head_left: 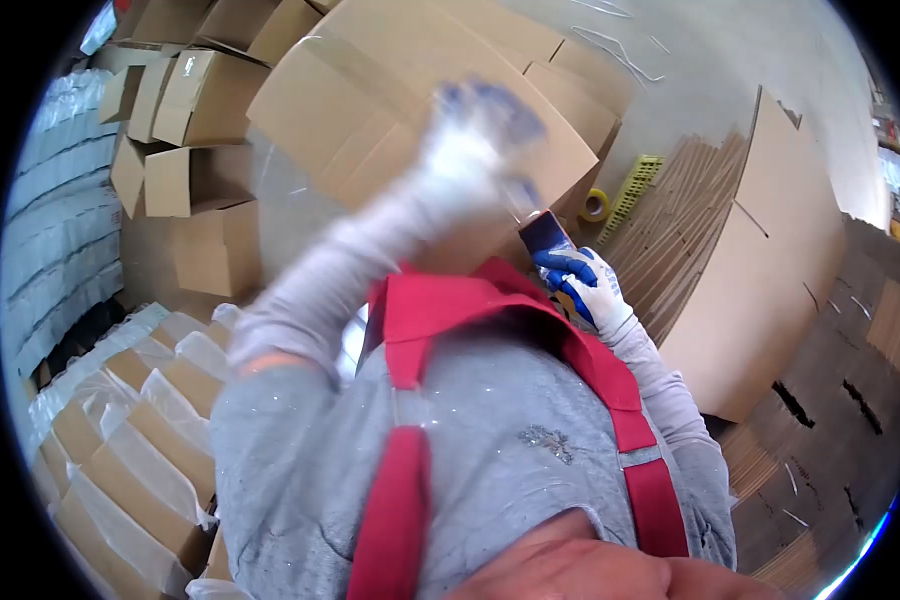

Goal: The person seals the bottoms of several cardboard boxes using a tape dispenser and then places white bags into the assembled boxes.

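Observation:
My left hand point(485, 125), in a white and blue work glove, is smeared by motion above a large cardboard box point(360, 85). Its fingers cannot be made out. In a similar glove, my right hand point(582, 283) is closed around a dark blue tool with an orange edge point(545, 232), which looks like a tape dispenser. That tool points toward the near right corner of the box, and part of it is hidden behind the fingers.
Beyond the right hand lie a yellow tape roll point(595, 205) and a yellow-green perforated strip point(632, 195). Stacked flat cardboard point(760, 270) stands on the right. Open boxes point(215, 245) are piled at left, above boxes with clear plastic liners point(135, 455). White straps point(620, 60) lie on the floor.

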`<state>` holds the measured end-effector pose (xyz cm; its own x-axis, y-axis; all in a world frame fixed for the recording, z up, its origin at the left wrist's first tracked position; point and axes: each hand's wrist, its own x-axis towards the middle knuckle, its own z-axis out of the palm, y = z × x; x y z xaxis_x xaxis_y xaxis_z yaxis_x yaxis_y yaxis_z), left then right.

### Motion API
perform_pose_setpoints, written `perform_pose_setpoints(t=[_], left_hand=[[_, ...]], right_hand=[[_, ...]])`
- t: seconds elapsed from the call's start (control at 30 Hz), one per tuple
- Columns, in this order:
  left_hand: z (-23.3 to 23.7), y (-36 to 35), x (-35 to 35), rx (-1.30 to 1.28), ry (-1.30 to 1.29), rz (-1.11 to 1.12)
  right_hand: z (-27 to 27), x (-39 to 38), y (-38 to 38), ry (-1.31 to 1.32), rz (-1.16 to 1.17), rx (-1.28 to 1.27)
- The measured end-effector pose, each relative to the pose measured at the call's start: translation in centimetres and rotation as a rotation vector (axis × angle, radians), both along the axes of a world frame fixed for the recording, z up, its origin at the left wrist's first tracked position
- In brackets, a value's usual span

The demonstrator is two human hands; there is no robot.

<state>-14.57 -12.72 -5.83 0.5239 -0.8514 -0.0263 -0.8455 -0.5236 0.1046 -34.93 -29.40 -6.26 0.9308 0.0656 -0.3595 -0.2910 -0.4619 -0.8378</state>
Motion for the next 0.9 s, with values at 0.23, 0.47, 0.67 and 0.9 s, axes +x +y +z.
perform_pose_setpoints(t=[0.23,0.47,0.67,0.9], left_hand=[[-2.4,-3.1,-6.4,-0.138,0.101,-0.024],[1.5,9.5,14.4,-0.131,-0.046,0.440],[-1.1,16.4,17.7,-0.074,0.170,1.017],[12.3,37.8,16.4,-0.204,-0.046,1.307]], right_hand=[[-9.3,1.2,0.9,0.197,-0.660,0.700],[-1.2,3.3,1.2,0.110,0.105,-0.155],[-11.2,13.3,4.6,0.272,0.272,-0.533],[-1.6,21.7,17.7,0.428,0.552,-0.261]])
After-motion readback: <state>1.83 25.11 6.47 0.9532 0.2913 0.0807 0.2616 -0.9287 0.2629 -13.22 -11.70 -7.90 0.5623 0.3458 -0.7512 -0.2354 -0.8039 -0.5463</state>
